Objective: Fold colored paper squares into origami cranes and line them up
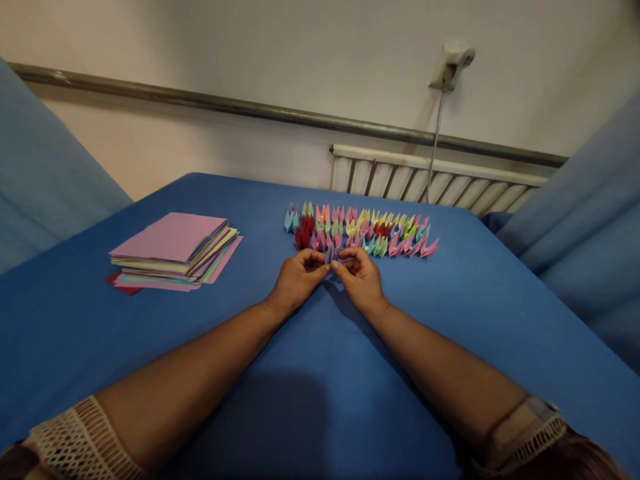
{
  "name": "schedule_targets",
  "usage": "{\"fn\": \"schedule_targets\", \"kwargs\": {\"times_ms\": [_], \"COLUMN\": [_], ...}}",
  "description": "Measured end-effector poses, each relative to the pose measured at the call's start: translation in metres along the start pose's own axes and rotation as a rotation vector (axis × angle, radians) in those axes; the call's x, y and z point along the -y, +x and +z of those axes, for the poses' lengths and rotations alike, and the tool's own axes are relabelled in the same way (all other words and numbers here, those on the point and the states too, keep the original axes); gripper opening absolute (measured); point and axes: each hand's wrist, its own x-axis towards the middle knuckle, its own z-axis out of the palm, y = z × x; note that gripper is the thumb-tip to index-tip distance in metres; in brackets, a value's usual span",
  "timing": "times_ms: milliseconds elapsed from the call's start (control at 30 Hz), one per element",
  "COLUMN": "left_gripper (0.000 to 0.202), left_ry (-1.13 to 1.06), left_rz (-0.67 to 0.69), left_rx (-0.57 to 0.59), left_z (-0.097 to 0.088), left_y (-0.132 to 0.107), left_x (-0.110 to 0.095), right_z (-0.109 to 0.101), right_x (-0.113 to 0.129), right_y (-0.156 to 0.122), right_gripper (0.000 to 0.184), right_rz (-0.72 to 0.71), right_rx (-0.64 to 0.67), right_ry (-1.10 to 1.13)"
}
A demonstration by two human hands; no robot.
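Both hands meet at the middle of a blue-covered table (320, 373). My left hand (296, 279) and my right hand (361, 275) pinch a small purple folded paper piece (332, 256) between their fingertips. The piece is mostly hidden by the fingers. Just beyond the hands lie rows of several small folded paper figures (363, 230) in pink, yellow, green, red and light blue.
A stack of coloured paper sheets (175, 252) with a pink sheet on top lies at the left of the table. Blue fabric rises at both sides. Behind the table are a wall, a metal rail (250, 107), a slatted frame and a white wall fitting with a cord.
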Motion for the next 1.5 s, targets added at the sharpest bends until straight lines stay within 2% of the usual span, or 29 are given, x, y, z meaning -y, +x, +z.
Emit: {"fn": "schedule_targets", "kwargs": {"times_ms": [133, 400, 600, 800, 933, 1167, 1367, 1500], "left_gripper": [0.015, 0.015, 0.015, 0.04, 0.032, 0.018, 0.016, 0.016], "left_ry": [0.048, 0.074, 0.111, 0.12, 0.121, 0.065, 0.13, 0.103], "left_rz": [0.021, 0.009, -0.015, 0.014, 0.017, -0.08, 0.007, 0.004], "left_rx": [0.062, 0.074, 0.165, 0.178, 0.269, 0.326, 0.323, 0.353], "left_z": [0.0, -0.003, -0.004, -0.009, -0.014, -0.021, -0.021, -0.022], "left_y": [-0.002, 0.001, 0.0, 0.003, 0.005, 0.01, 0.009, 0.01], "left_x": [0.002, 0.005, 0.009, -0.001, -0.004, 0.0, 0.002, 0.004], "right_z": [-0.001, -0.001, -0.002, -0.003, -0.005, -0.005, -0.005, -0.006], "right_x": [-0.004, -0.007, -0.018, -0.024, -0.022, -0.022, -0.02, -0.02], "right_y": [0.002, 0.002, 0.004, 0.005, 0.005, 0.005, 0.004, 0.004], "right_gripper": [0.026, 0.02, 0.012, 0.01, 0.01, 0.013, 0.012, 0.011], "right_rz": [-0.005, 0.029, 0.028, 0.035, 0.015, 0.056, 0.042, 0.037], "right_rx": [0.023, 0.022, 0.084, 0.14, 0.179, 0.187, 0.192, 0.175], "right_ry": [-0.019, -0.052, -0.113, -0.065, -0.081, -0.083, -0.126, -0.142]}}
